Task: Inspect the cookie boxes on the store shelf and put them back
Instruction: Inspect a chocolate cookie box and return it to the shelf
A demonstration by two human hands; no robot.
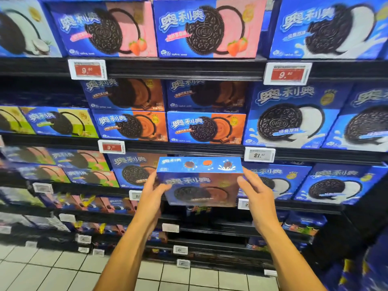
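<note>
A blue and brown cookie box (200,182) sits between my two hands in front of the third shelf (189,151), its top face tilted towards me. My left hand (152,195) holds its left side, thumb on the front face and fingers behind. My right hand (255,193) touches the right edge with fingers nearly straight. Behind the box, a matching chocolate box (131,172) stands on the shelf to the left.
The shelves are packed with blue cookie boxes: strawberry ones (206,28) at the top, chocolate ones (205,127) in the middle, white-cream ones (291,118) on the right. Price tags (259,154) line the black shelf edges. A white tiled floor (52,274) lies below.
</note>
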